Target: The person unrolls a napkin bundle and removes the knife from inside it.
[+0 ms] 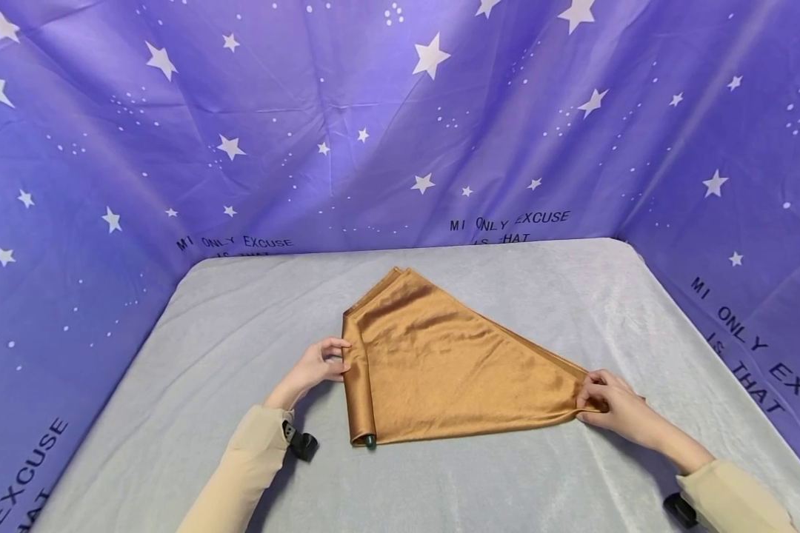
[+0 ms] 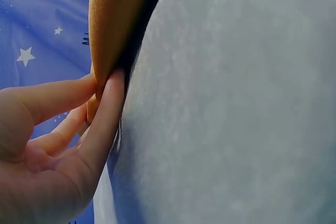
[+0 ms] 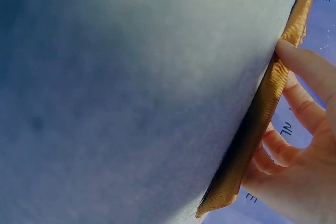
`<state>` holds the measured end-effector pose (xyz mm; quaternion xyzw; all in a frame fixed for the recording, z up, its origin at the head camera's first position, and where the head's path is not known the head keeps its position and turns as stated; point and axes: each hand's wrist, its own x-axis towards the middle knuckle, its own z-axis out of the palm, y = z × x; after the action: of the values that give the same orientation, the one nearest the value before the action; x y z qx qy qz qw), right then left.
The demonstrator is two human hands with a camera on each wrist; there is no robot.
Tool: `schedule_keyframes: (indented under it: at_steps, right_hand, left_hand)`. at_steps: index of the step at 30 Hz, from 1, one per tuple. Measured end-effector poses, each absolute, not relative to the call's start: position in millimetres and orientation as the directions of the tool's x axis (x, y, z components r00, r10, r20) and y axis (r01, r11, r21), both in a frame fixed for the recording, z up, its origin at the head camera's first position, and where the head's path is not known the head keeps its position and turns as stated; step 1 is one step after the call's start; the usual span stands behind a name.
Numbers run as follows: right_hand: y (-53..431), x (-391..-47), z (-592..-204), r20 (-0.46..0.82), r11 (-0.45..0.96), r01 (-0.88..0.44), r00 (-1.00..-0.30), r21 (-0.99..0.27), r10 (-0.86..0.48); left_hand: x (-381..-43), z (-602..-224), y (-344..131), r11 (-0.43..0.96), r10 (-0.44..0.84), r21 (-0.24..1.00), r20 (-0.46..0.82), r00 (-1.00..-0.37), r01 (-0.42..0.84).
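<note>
A golden-brown satin cloth (image 1: 467, 363) lies folded on the table, broad at the left and narrowing to the right. Its left side is rolled into a tube (image 1: 358, 392), and a small dark green tip (image 1: 370, 441) pokes out at the tube's near end; the rest of that item is hidden inside. My left hand (image 1: 318, 364) holds the outer side of the tube, and in the left wrist view its fingertips (image 2: 116, 80) are on the satin. At the narrow right end, my right hand (image 1: 616, 407) pinches the gathered cloth, its tail (image 3: 223, 198) showing past the fingers in the right wrist view.
The table (image 1: 507, 488) is covered with pale grey plush fabric. Purple curtains (image 1: 347, 96) with white stars and black lettering stand behind it and along both sides. Dark wrist straps (image 1: 301, 444) sit at both beige sleeves (image 1: 240, 466).
</note>
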<state>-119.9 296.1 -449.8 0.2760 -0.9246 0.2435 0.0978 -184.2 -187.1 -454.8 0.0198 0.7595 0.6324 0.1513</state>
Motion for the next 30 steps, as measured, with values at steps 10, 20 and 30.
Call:
schedule_keyframes:
  at_steps: [10, 20, 30]
  right_hand:
    - [296, -120, -448, 0.287, 0.730, -0.539, -0.842, -0.419, -0.457]
    - [296, -120, -449, 0.293, 0.730, -0.541, -0.840, -0.417, -0.456]
    - [296, -120, -447, 0.270, 0.731, -0.526, -0.850, -0.434, -0.452]
  left_hand:
    - [-188, -451, -188, 0.366, 0.160, 0.930, -0.101, -0.982, -0.036]
    - [-177, -429, -183, 0.399, 0.223, 0.911, 0.016, -0.975, 0.106]
    - [-181, -439, -179, 0.497, 0.335, 0.829, 0.091, -0.938, 0.258]
